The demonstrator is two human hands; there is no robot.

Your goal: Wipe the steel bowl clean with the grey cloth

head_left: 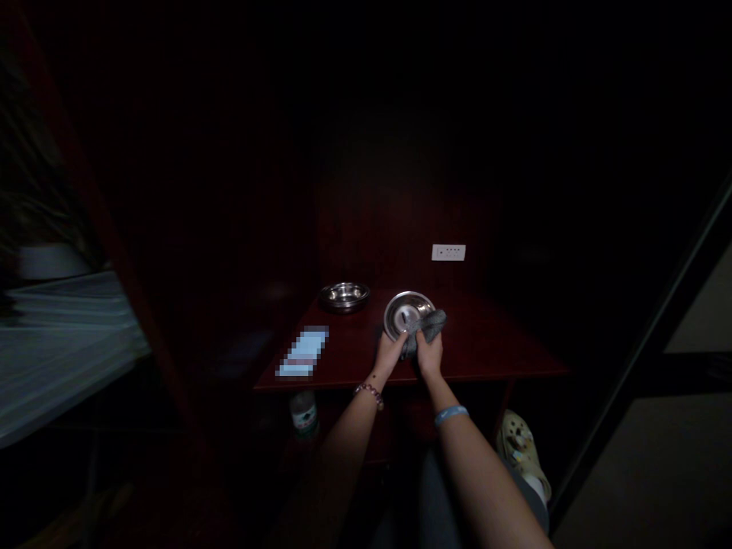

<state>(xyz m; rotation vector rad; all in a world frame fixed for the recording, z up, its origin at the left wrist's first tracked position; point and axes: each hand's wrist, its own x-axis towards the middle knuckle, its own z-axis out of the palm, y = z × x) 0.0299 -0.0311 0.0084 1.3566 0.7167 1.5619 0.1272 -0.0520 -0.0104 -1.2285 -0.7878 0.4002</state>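
A shiny metal bowl (393, 311) is held tilted above the dark red table, its inside turned toward me. My left hand (390, 352) grips the bowl's near left rim, thumb on the inner side. Closed on a grey cloth (435, 325), my right hand (430, 354) presses it against the bowl's near right side. Part of the cloth hangs below the rim between both hands. Farther left on the table rests another metal bowl (345, 296), possibly a stack; neither hand touches it.
On the table (486, 343), a blurred-out light blue rectangle (304, 352) lies front left. A white power socket (449, 252) is on the back wall. Below the front edge stands a bottle (304, 415) with a green-and-white label. A clog-clad foot (520, 446) shows at lower right.
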